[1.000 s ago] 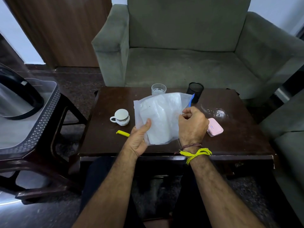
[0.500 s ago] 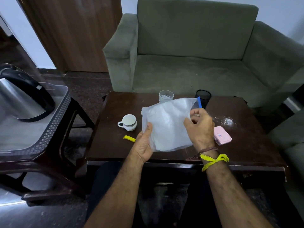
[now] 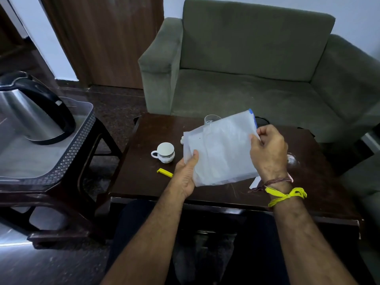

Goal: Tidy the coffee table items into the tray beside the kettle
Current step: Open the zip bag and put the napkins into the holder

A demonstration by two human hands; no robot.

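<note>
Holding the translucent plastic bag (image 3: 222, 149) above the coffee table (image 3: 141, 177), the person grips it from both sides: the left hand (image 3: 186, 173) grips its lower left edge with the thumb laid over the front face, and the right hand (image 3: 268, 153) pinches the upper right edge near the blue strip. This two-sided hold likely keeps the limp bag spread flat so it can be folded or carried without flopping. It hangs tilted, clear of the tabletop, well apart from the grey tray (image 3: 67, 161) that sits on the side stool to the left with the steel kettle (image 3: 30, 114) standing in it. A white cup (image 3: 164, 152) and a yellow clip (image 3: 164, 173) lie on the table just left of the bag, seemingly waiting their turn. A glass (image 3: 211, 118) peeks out behind the bag's top edge. None of these items is in the tray yet, so the tidying looks barely begun.
</note>
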